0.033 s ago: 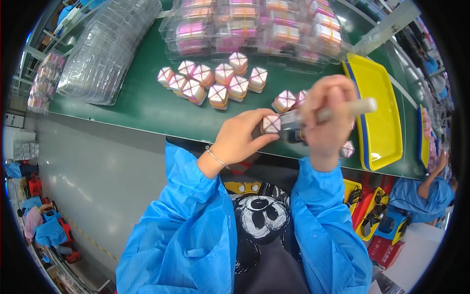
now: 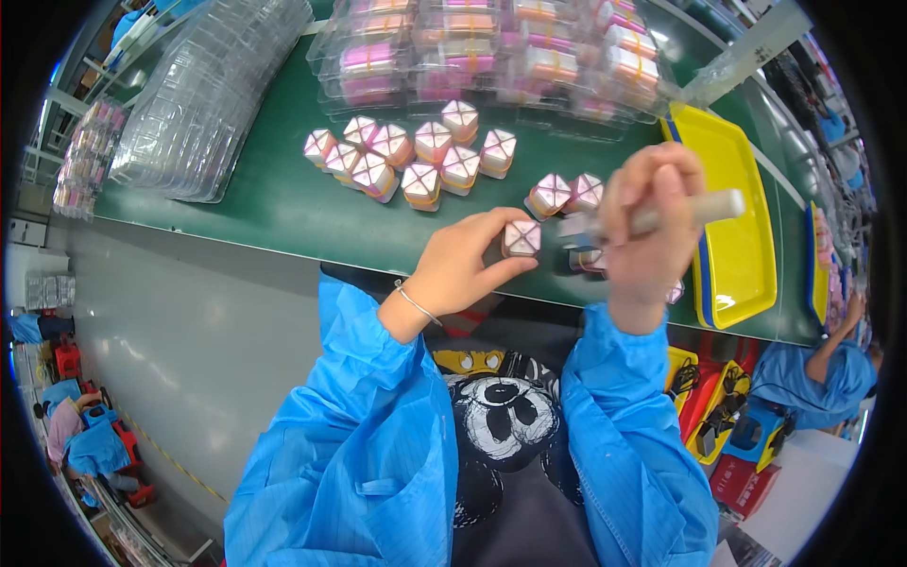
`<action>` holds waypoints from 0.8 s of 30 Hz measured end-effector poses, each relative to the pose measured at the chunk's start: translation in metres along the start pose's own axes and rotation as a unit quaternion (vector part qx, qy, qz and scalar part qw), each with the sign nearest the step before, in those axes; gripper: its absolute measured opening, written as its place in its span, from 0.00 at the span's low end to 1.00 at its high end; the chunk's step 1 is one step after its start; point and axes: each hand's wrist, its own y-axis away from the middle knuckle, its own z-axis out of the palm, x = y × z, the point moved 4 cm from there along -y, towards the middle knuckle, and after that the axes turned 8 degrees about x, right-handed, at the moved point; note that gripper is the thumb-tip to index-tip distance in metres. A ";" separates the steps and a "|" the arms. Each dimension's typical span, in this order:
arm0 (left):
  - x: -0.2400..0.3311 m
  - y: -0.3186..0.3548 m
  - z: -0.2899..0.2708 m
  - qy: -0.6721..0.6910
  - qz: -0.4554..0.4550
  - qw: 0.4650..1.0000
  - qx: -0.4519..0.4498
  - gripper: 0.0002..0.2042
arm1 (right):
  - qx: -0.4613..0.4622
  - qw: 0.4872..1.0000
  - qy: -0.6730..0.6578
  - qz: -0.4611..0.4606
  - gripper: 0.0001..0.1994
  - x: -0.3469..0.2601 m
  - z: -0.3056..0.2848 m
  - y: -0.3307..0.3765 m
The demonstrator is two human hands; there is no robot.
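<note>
Near the table's front edge, my left hand (image 2: 460, 265) grips a small cube-like block (image 2: 521, 239) between thumb and fingers. Its pale pink-white top bears a dark X of lines. To the right, my right hand (image 2: 657, 213) is closed around a tool with a thick pale handle (image 2: 720, 205). The tool's greyish head is smeared by motion, so its kind is unclear; it points at the held block and shows a gap from it. Similar blocks (image 2: 551, 195) lie just beyond and partly behind my right hand. A larger group of blocks (image 2: 421, 180) stands farther left.
Stacked clear trays with pink, white and orange pieces (image 2: 458, 52) line the table's far side. Clear plastic trays (image 2: 203, 104) are stacked at far left. A yellow tray (image 2: 742, 274) rests at right on a blue one. Another person's blue sleeve (image 2: 808, 383) shows at far right.
My right hand has shifted a little to the right with the tool, drawing its head away from the block. My left hand and its block have barely moved.
</note>
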 end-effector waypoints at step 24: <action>0.041 -0.041 -0.072 -0.131 0.129 0.950 0.254 0.04 | -0.134 0.892 0.337 0.268 0.19 -0.029 -0.036 0.018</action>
